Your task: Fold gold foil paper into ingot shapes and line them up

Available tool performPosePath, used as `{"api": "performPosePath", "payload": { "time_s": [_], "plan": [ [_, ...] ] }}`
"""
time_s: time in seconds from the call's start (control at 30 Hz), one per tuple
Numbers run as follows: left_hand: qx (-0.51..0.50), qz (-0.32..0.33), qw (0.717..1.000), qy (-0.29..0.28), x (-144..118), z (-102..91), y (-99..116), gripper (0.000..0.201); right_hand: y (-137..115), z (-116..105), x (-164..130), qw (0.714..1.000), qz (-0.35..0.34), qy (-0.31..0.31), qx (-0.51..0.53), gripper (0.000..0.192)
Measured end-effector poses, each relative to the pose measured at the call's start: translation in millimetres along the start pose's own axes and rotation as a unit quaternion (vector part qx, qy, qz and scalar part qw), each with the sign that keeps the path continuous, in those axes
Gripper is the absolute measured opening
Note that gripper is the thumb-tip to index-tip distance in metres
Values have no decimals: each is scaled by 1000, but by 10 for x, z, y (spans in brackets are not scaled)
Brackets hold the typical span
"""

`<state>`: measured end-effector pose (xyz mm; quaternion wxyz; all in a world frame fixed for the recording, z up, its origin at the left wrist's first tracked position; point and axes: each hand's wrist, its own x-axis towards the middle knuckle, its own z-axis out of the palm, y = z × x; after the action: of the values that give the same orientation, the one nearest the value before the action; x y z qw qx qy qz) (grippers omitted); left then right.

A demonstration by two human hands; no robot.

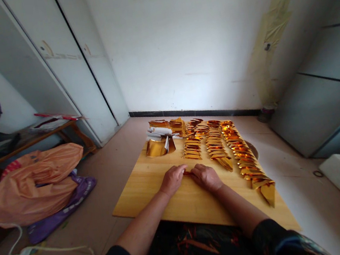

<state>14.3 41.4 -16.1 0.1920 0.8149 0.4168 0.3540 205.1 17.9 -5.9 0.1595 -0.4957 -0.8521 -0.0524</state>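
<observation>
i can read no words or numbers; the pale lettering [76, 199] on the purple bag [47, 223], well left of my left hand [172, 179], is too blurred to make out.

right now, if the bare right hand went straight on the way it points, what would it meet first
Probably the bare left hand, just past the thin reddish-brown strip pinched between it and the bare right hand; depth there is hard to judge.
</observation>
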Motion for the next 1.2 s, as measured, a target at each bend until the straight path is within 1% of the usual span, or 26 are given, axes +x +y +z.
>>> {"api": "performPosePath", "payload": {
  "time_s": [0.03,0.1,0.13,0.2,0.23,0.27,0.33,0.37,0.43,0.57,0.63,0.7,0.83,0.97,1.03,1.1,1.2],
  "plan": [
    [-19,-8,1000,11,4,-5,21,34,2,14,0,1000,6,13,0,22],
    [-58,-38,996,55,12,-14,74,34,7,32,-3,999,23,41,0,25],
    [-75,-66,991,86,17,-16,105,35,8,38,-4,998,30,55,1,26],
    [-109,-147,973,138,29,-11,172,38,1,45,-5,996,38,78,6,27],
    [-135,-193,961,142,39,-2,207,40,-6,50,-5,995,40,89,9,28],
    [-169,-237,948,129,51,9,241,43,-15,55,-4,994,43,99,14,28],
    [-250,-308,915,77,84,34,307,51,-34,72,-6,992,44,119,25,27],
    [-283,-330,898,66,103,45,337,52,-41,83,-8,990,43,129,33,26],
    [-338,-353,870,66,139,62,389,48,-51,105,-16,988,38,142,48,25],
    [-406,-376,829,80,173,83,436,41,-57,126,-33,987,34,141,76,29],
    [-434,-373,816,81,167,100,435,39,-64,114,-36,985,38,136,101,29],
    [-459,-358,809,85,154,124,426,39,-74,87,-35,979,44,130,151,28],
    [-459,-337,815,105,136,176,413,38,-72,21,-37,950,69,114,284,22],
    [-441,-337,825,102,139,197,411,36,-24,13,-43,918,102,107,369,24],
    [-441,-336,827,93,138,191,414,35,0,30,-41,905,129,113,389,25],
    [-440,-337,828,85,135,179,418,34,10,46,-35,899,150,113,396,25],
    [-428,-346,831,77,134,166,424,34,-2,58,-29,904,150,101,387,23]
  ]
}}
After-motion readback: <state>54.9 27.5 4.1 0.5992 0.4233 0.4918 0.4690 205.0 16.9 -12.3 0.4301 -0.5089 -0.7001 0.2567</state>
